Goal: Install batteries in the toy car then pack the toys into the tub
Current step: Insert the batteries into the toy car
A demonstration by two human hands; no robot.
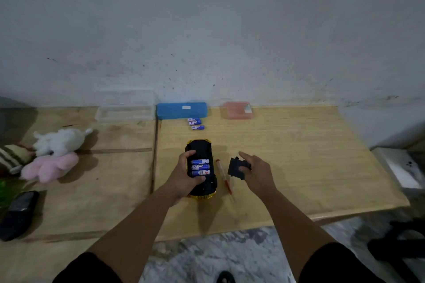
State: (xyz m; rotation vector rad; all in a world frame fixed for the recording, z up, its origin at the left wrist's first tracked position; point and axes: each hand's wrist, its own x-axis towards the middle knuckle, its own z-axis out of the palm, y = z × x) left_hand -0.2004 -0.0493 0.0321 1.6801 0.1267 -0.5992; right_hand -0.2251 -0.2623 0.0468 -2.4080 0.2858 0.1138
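A yellow toy car lies upside down on the wooden table, its black underside up. Three blue batteries sit in its open compartment. My left hand grips the car from the left side, thumb and fingers curled round it. My right hand pinches the black battery cover just right of the car. Three spare blue batteries lie further back. A red-handled screwdriver lies between car and cover. A clear plastic tub stands at the back left.
A blue box and a pink box stand against the wall. White and pink plush toys lie at the left, with a striped toy beside them. A dark object lies near the left front edge.
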